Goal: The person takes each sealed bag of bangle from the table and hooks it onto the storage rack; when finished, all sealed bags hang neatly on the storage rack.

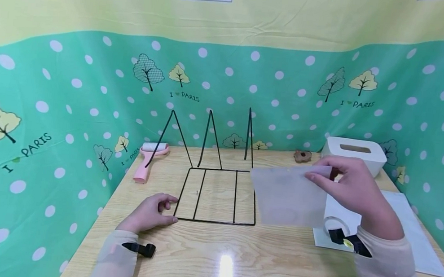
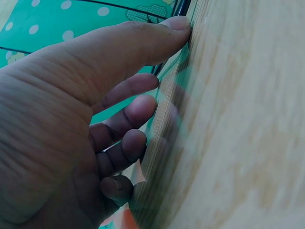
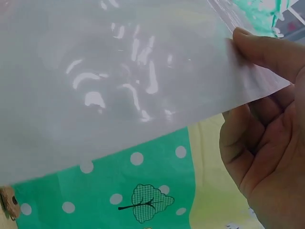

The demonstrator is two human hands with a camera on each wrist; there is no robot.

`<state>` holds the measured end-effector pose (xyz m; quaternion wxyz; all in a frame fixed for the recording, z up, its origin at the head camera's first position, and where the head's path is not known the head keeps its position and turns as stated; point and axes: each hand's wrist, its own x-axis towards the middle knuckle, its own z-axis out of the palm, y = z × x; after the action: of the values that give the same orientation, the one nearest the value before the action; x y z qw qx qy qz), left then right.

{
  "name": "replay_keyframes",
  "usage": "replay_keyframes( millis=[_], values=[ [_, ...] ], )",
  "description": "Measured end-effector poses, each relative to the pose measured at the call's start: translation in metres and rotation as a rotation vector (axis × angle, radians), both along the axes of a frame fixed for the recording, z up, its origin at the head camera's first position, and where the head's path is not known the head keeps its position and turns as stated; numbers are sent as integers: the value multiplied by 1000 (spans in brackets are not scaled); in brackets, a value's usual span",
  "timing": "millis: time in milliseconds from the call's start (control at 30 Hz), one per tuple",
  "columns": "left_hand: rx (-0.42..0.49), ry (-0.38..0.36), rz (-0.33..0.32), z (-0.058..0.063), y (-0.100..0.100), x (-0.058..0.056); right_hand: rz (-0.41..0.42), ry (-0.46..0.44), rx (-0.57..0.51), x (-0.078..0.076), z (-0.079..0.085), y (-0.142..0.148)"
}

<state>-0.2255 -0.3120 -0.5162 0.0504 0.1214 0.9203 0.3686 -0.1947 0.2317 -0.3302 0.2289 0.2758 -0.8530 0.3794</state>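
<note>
A black wire rack lies on the table, its rectangular base towards me and three pointed wire uprights at the back. My left hand rests at the base's front left corner. In the left wrist view its thumb reaches the dark rod, with the other fingers loosely bent below. To the right of the rack, my right hand pinches a frosted plastic bag by its upper right corner. The bag hangs above the table and overlaps the rack's right edge. Glossy wrinkles cross its surface in the right wrist view.
A pink lint roller lies behind the left hand. At the back right stand a white tissue box and a small brown object. Pale flat sheets and a clear ring lie near the right wrist.
</note>
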Motion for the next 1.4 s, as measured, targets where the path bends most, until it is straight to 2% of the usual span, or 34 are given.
replay_keyframes(
  millis=[333,867,1067,1267,1400],
  values=[
    [-1,1,-3,-1,0,0,-17,22,-83,0,-2,-15],
    [-9,-11,7,1,1,0,111,17,-236,-4,-8,-39],
    [-12,-11,9,3,1,1,130,-4,-293,-8,-11,-53],
    [-16,-7,7,0,0,0,205,8,-361,-14,-14,-67],
    [-17,-9,4,-3,-1,-2,204,5,-408,-14,-17,-76]
  ],
)
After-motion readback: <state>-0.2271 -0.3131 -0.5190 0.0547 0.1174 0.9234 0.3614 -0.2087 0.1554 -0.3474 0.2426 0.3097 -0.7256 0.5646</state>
